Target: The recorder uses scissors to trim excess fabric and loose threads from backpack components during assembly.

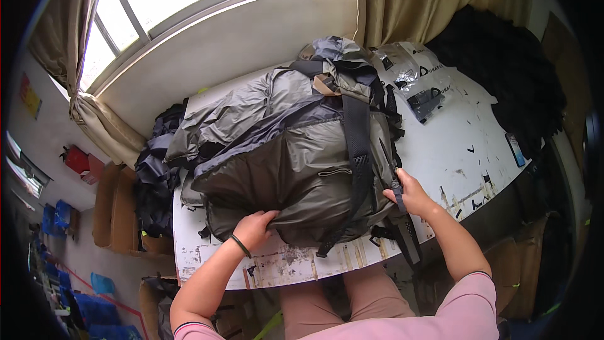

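A large grey-olive backpack (308, 164) of thin shiny fabric lies on its side in front of me, with a wide black strap (357, 151) running across it. My left hand (253, 232) is closed on the fabric at its near left edge, the fingertips partly hidden in the folds. At its right end, my right hand (409, 192) grips the backpack's edge by a dark webbing strap (397, 196). More strap ends dangle over the table's near edge. Behind it, further grey pack fabric (245, 104) is heaped, with a camouflage-patterned piece (340, 50) on top.
The worn white table (465, 132) carries clear plastic packets (428, 94), a phone-like slab (514, 150) and scattered black scraps. Black cloth (503, 63) is piled at the right. Dark bundles (157, 176) and cardboard boxes (114, 208) flank the left end. A window and curtains stand behind.
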Demonstrator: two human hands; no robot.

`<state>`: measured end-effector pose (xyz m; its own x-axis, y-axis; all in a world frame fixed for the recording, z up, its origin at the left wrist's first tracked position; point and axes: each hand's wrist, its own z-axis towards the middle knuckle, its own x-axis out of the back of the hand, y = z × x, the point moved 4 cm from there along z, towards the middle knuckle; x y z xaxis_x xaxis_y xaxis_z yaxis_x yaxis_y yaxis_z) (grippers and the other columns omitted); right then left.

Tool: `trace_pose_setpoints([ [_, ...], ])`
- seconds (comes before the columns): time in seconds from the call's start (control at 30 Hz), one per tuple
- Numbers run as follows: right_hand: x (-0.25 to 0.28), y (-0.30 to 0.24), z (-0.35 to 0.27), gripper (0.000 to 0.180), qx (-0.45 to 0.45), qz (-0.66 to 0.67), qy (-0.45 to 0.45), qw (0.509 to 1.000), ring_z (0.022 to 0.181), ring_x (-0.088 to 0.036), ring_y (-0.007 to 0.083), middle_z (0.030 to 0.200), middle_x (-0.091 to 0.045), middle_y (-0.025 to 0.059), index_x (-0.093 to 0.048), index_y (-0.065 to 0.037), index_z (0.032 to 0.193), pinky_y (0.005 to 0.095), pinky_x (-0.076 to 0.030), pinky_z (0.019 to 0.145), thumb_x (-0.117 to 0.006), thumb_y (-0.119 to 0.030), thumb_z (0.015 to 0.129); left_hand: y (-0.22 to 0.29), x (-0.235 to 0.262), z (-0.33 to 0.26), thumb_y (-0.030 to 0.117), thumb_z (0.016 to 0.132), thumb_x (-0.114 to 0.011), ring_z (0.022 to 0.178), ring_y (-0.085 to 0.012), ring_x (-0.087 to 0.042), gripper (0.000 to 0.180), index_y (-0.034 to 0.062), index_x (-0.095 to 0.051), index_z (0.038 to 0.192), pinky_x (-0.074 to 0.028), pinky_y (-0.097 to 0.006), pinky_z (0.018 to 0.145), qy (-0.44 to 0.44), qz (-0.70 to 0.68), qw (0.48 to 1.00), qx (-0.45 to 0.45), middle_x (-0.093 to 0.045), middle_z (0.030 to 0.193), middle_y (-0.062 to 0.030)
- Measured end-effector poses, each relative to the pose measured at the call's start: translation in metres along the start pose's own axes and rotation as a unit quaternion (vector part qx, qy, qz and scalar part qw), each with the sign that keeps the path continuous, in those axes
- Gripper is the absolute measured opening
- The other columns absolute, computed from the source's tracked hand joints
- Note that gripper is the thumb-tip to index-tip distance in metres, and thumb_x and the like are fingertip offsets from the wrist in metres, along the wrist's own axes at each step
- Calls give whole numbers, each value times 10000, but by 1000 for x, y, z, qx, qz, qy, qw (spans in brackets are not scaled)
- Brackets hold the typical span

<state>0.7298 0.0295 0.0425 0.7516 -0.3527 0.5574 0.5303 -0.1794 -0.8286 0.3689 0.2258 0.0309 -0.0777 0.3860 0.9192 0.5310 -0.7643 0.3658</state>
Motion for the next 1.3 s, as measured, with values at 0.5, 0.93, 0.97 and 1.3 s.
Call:
trace_pose_setpoints([
  [0.5,110,-50,73,474,-12,70,202,977,708,-664,157,923,-675,96,-530,-15,1060,306,-526,570,-848,-216,772,80,34,66,691,717,-696,1488,-376,-147,1017,214,-320,1532,-104,-665,1143,88,87,979,-160,-221,1590,-177],
  [0.93,43,-77,281,246,-56,-165,259,950,1004,-678,333,1033,-701,173,-549,-48,1055,451,-518,845,-648,-195,884,35,-16,102,598,673,-793,1504,-364,-110,1081,228,-279,1549,-12,-627,1170,83,-119,981,-133,-204,1612,-152],
  [0.97,63,-88,279,266,4,-135,297,945,963,-681,328,999,-697,166,-548,-43,1042,430,-521,810,-676,-171,848,40,-17,108,589,675,-795,1503,-362,-116,1076,229,-280,1549,-14,-623,1172,82,-125,980,-134,-209,1610,-153],
  [1.3,243,-355,94,208,537,236,-3,810,740,-578,97,848,-603,-5,-564,-94,977,233,-454,663,-721,-136,847,64,11,108,487,703,-829,1501,-339,-152,1077,210,-238,1559,-120,-623,1171,-4,-96,993,-71,-228,1610,-135],
])
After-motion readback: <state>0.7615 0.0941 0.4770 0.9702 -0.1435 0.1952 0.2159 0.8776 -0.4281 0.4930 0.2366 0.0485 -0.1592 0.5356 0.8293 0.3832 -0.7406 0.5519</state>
